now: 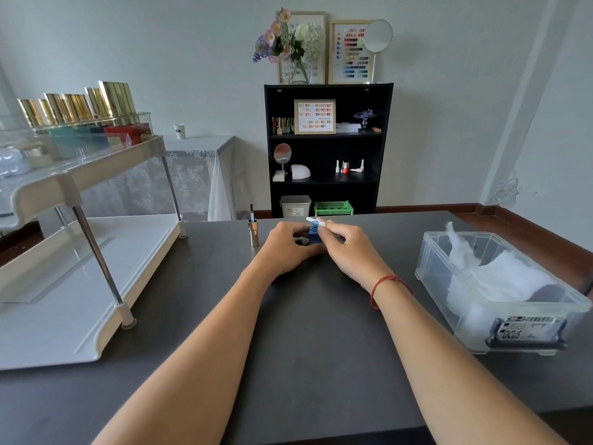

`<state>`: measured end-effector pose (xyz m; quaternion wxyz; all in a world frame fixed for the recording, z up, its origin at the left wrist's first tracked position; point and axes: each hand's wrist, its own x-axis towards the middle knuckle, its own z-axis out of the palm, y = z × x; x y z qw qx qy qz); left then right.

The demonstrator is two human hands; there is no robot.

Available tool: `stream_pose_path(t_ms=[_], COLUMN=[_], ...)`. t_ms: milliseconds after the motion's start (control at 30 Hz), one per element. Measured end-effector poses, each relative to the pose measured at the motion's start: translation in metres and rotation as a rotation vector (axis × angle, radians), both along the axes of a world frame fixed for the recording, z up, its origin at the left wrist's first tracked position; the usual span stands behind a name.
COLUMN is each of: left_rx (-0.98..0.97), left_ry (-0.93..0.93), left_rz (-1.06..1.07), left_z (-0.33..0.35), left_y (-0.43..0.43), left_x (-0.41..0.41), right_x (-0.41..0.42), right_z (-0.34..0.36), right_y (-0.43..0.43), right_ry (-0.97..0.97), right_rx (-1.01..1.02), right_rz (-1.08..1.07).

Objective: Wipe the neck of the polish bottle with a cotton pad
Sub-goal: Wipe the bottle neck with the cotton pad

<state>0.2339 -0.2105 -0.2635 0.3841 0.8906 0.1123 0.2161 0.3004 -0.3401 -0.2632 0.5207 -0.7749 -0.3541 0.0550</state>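
Forearms lie across the tabletop (321,348) from its near edge. Left hand (285,248) curls its fingers round the blue polish bottle (313,236), which stands near the far edge, centre. Right hand (346,248) pinches a cotton pad (312,219) at the open neck (315,224). Bottle looks small, light, likely glass: tippy, so grip the body low. Pad is soft and folds easily. Cap (253,232) stands just left.
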Motion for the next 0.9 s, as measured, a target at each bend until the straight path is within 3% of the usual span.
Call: stream_pose_path(t_ms=[433,900], left_rx=[0.076,0.047], left_ry=[-0.076,-0.051], left_rz=[0.146,0.057], left_z=[0.000,0.001], left_y=[-0.007,-0.003], left_x=[0.002,-0.007], right_x=[-0.007,-0.005], right_z=[-0.002,0.002], right_y=[0.002,0.003], right_ry=[-0.077,-0.086], right_rx=[-0.013,-0.038], right_rz=[-0.051,-0.055])
